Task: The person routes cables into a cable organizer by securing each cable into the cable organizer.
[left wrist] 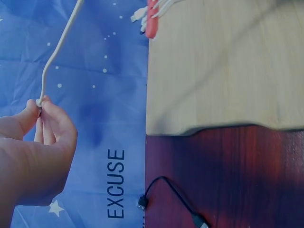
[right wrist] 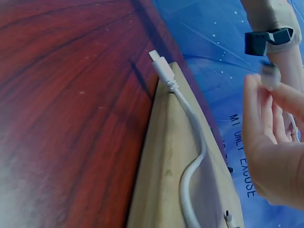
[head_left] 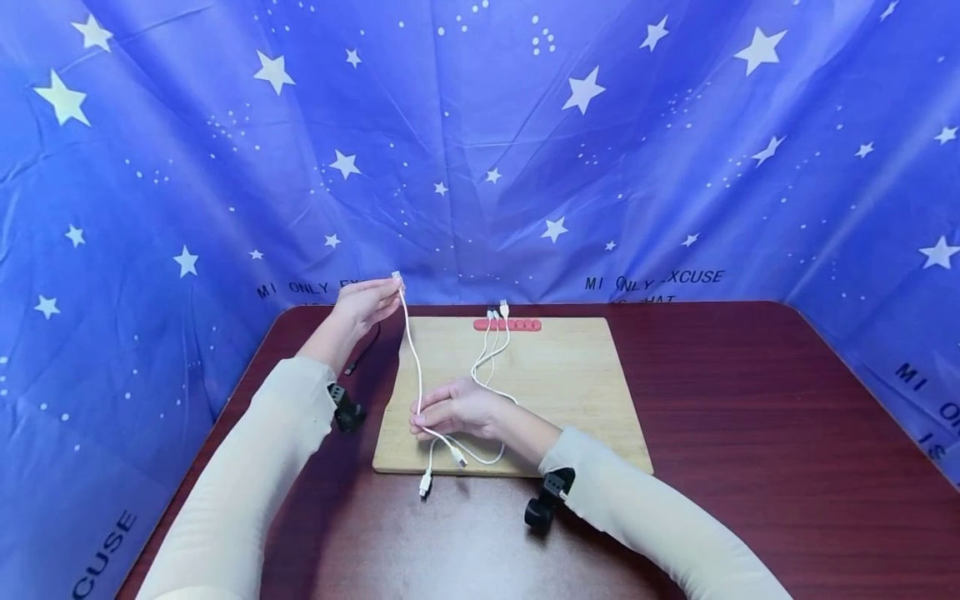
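A white cable (head_left: 411, 350) stretches between my two hands above a wooden board (head_left: 555, 392). My left hand (head_left: 392, 289) is raised at the board's back left corner and pinches the cable's plug end between thumb and fingers (left wrist: 43, 110). My right hand (head_left: 422, 415) rests low over the board's front left and holds the same cable lower down in curled fingers. A red cable clip strip (head_left: 507, 325) lies at the board's far edge with white cables (head_left: 491, 346) in its slots. Another white cable (right wrist: 190, 147) lies along the board, its plug (right wrist: 160, 66) jutting past the edge.
The board lies on a dark red table (head_left: 750, 433). A thin black cable (head_left: 365, 352) lies on the table left of the board, also in the left wrist view (left wrist: 171, 190). Blue star-print cloth (head_left: 480, 150) walls in the back and both sides.
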A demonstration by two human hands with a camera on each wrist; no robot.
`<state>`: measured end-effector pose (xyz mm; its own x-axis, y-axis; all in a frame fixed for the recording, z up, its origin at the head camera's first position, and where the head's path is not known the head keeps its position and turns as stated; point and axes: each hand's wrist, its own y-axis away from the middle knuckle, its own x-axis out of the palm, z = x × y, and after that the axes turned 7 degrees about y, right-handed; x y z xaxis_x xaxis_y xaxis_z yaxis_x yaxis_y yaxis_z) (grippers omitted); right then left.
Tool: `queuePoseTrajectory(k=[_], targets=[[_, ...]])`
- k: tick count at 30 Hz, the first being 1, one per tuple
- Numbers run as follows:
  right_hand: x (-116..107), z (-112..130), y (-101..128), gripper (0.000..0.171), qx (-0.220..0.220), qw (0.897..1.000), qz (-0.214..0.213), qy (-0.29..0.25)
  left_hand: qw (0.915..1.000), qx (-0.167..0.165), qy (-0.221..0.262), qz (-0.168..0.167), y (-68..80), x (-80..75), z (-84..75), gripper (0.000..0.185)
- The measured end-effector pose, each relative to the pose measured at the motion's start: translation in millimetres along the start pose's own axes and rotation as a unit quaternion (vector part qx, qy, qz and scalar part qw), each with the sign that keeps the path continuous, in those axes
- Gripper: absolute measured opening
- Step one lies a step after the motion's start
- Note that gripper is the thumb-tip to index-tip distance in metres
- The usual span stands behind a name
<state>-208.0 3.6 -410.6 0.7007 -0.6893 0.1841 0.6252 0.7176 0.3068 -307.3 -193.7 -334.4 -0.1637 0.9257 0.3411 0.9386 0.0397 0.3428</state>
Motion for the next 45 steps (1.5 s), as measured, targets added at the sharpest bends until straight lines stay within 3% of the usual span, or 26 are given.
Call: queuePoseTrajectory(k=[3,8,15,19,26,31,36,42,45], targets=[[-3,-3,4,0.034,0.011,1.0,0.021,0.008,0.9999,-0.008,0.009,0.0,-0.7,3.1,-0.9,0.013],[-8,-9,10,0.034,0.029,0.998,0.019,0.061,0.9998,-0.019,-0.01,0.003,-3.9,4.3,4.4,0.013],[-18,-10,21,0.029,0.014,0.987,0.004,0.158,0.9986,-0.012,-0.049,0.018,-7.8,5.1,10.9,0.015],[-26,-9,29,0.028,0.007,0.984,-0.01,0.178,0.9984,-0.003,-0.052,0.022,-8.4,6.4,11.8,0.013],[-34,-12,38,0.03,0.017,0.99,-0.014,0.141,0.9989,-0.007,-0.044,0.014,-8.5,11.3,12.5,0.013],[-39,-18,40,0.015,0.028,0.997,-0.018,0.073,0.9996,-0.017,-0.001,0.022,-9.8,14.2,12.0,0.016],[-43,-23,40,0.027,0.042,0.999,-0.02,0.02,0.9993,-0.025,0.024,0.016,-12.3,13.5,12.4,0.014],[-41,-23,41,0.027,0.045,0.999,-0.012,0.004,0.9993,-0.035,0.014,0.002,-13.8,10.4,15.6,0.03],[-40,-23,41,0.024,0.044,0.999,-0.012,0.009,0.9991,-0.038,0.02,0.001,-14.6,9.2,17.3,0.029]])
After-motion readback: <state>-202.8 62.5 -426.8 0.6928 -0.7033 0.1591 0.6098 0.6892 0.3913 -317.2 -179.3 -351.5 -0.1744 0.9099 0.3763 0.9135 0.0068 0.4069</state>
